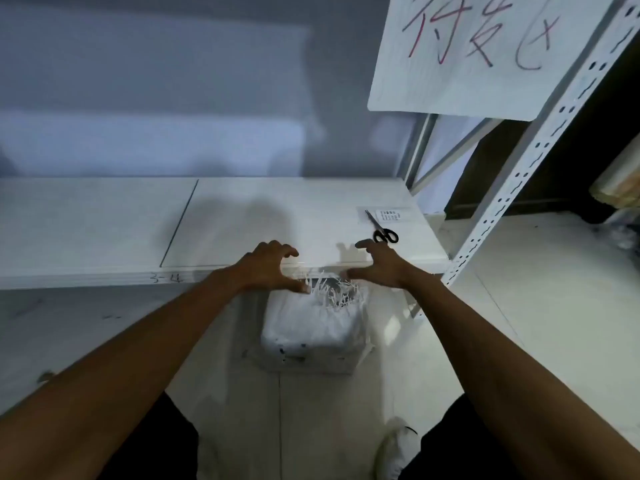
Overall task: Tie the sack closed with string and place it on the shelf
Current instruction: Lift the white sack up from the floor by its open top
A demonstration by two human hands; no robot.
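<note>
- Head view: two bare forearms are seen reaching forward and down over a white woven plastic sack (311, 327) that stands on the pale floor (519, 323), just in front of a low white table (104, 230).
- The sack's mouth is open at the top, ringed by frayed white strands (329, 289), with a dark gap visible inside the opening.
- The left hand (268, 266) is held above the left side of the sack's mouth, fingers spread and curled like a claw; the thumb tip appears to touch the frayed edge, but nothing is enclosed by the hand.
- The right hand (379, 268) is held above the right side of the mouth, likewise spread and curled, with nothing gripped; whether it touches the sack cannot be told.
- No string can be made out in either hand; the picture is blurred around the fingers.
- A pair of black-handled scissors (381, 228) is seen lying on the table's right end, beyond the right hand and apart from it, beside a small printed white label (390, 215).
- A white perforated metal shelving rack (519, 188) stands to the right of the table; its low white shelf board (536, 258) is seen on the far side of the upright.
- A white paper sign with red and dark handwritten characters (478, 46) hangs at the top of the rack.
- Dark trousers and a white shoe (394, 452) are visible at the lower edge, behind the sack.
</note>
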